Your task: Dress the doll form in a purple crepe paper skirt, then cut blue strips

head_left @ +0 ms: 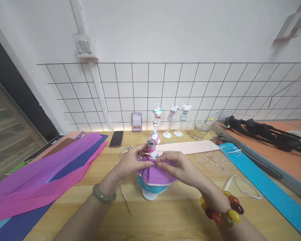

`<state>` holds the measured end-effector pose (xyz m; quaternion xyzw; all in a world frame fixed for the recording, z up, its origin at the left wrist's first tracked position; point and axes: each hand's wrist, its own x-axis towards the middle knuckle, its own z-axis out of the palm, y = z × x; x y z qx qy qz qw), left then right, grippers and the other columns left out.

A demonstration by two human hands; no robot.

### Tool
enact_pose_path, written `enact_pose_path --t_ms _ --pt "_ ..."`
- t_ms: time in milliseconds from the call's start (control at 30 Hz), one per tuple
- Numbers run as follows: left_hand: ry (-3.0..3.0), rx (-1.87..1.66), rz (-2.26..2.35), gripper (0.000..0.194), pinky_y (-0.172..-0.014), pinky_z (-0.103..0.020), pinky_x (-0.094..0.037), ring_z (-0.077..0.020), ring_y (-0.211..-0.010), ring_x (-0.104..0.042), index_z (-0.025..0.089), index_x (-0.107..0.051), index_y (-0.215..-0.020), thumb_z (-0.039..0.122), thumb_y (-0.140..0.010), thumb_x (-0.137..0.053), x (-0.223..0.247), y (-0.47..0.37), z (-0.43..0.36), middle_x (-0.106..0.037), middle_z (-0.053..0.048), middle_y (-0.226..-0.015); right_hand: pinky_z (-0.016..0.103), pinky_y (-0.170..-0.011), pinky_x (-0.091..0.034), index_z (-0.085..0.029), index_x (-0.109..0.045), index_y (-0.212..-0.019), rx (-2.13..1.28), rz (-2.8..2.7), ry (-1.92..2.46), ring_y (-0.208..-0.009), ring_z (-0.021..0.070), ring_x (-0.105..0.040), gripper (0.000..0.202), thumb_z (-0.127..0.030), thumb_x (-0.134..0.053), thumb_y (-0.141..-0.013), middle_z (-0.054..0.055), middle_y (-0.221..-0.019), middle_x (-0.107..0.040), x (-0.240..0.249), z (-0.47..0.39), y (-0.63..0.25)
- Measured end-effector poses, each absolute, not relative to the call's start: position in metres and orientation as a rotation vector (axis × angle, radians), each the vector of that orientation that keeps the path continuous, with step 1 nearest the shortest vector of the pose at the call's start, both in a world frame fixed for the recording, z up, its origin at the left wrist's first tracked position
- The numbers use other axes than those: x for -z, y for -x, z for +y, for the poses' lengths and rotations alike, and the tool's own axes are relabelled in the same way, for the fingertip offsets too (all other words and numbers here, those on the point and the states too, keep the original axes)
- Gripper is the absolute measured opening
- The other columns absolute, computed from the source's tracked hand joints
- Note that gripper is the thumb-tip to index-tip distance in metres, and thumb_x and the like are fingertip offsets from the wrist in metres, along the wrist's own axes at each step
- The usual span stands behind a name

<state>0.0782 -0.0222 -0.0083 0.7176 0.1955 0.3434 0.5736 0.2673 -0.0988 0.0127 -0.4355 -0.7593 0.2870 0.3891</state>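
Note:
A small dress form [153, 144] stands upright on a white base in the middle of the wooden table. Around its waist sits a purple fabric skirt [153, 174], with a light blue layer [152, 187] under it. At the left of the waist is my left hand [132, 161], thumb pressing the top edge of the purple fabric, its other fingers partly behind the form. My right hand [177, 164] pinches the same gathered edge from the right, thumb and forefinger together. The fingertips of both hands nearly meet at the front of the waist.
Three more dress forms [172, 115] stand behind, near a glass jar [201, 131]. Coloured fabric [50, 174] lies left, a blue strip [263, 187] right. Phones [116, 139], a pale pink strip [190, 147], beads [215, 161] and cords [245, 189] are also on the table.

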Motion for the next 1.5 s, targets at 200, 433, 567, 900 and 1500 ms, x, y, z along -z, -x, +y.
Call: enact_pose_path --t_ms 200,433,567,900,1500 --pt "-1.684 -0.801 0.488 0.061 -0.096 -0.041 -0.041 -0.027 -0.111 -0.054 0.017 -0.053 -0.122 0.021 -0.066 -0.077 0.0076 -0.078 -0.0238 -0.057 -0.013 -0.122 0.027 -0.071 -0.047 -0.018 -0.069 -0.088 -0.757 -1.901 1.101 -0.079 0.0156 -0.061 0.015 -0.025 -0.057 -0.085 0.004 -0.085 -0.068 -0.0113 -0.0973 -0.2666" --pt "-1.691 -0.801 0.485 0.056 -0.097 -0.041 -0.041 -0.0265 -0.113 -0.053 0.017 -0.055 -0.118 0.022 -0.066 -0.077 0.0058 -0.0779 -0.0249 -0.058 -0.012 -0.121 0.026 -0.072 -0.047 -0.019 -0.07 -0.086 -0.792 -1.862 1.152 -0.08 0.0157 -0.062 0.013 -0.026 -0.059 -0.084 0.004 -0.086 -0.069 -0.0137 -0.0983 -0.2651" --pt "-1.695 -0.795 0.489 0.058 -0.097 -0.041 -0.041 -0.0264 -0.112 -0.053 0.018 -0.054 -0.119 0.022 -0.066 -0.077 0.0068 -0.0776 -0.0246 -0.058 -0.012 -0.12 0.025 -0.068 -0.047 -0.019 -0.07 -0.083 -0.805 -1.83 1.215 -0.076 0.0152 -0.061 0.013 -0.028 -0.061 -0.082 0.003 -0.083 -0.07 -0.0144 -0.0986 -0.2649" --pt "-1.662 -0.845 0.489 0.061 -0.095 -0.042 -0.042 -0.0264 -0.108 -0.055 0.018 -0.055 -0.12 0.022 -0.064 -0.078 0.0111 -0.0784 -0.0211 -0.059 -0.012 -0.118 0.027 -0.069 -0.048 -0.019 -0.071 -0.085 -0.763 -1.869 1.211 -0.078 0.0171 -0.062 0.016 -0.029 -0.058 -0.083 0.004 -0.085 -0.071 -0.0148 -0.0995 -0.267" --pt "-1.677 -0.825 0.498 0.061 -0.094 -0.039 -0.043 -0.025 -0.106 -0.056 0.019 -0.056 -0.118 0.023 -0.062 -0.079 0.0089 -0.0785 -0.0245 -0.06 -0.011 -0.115 0.026 -0.069 -0.047 -0.019 -0.07 -0.085 -0.724 -1.979 1.184 -0.075 0.0157 -0.062 0.016 -0.028 -0.057 -0.085 0.003 -0.083 -0.07 -0.0202 -0.1035 -0.2655"
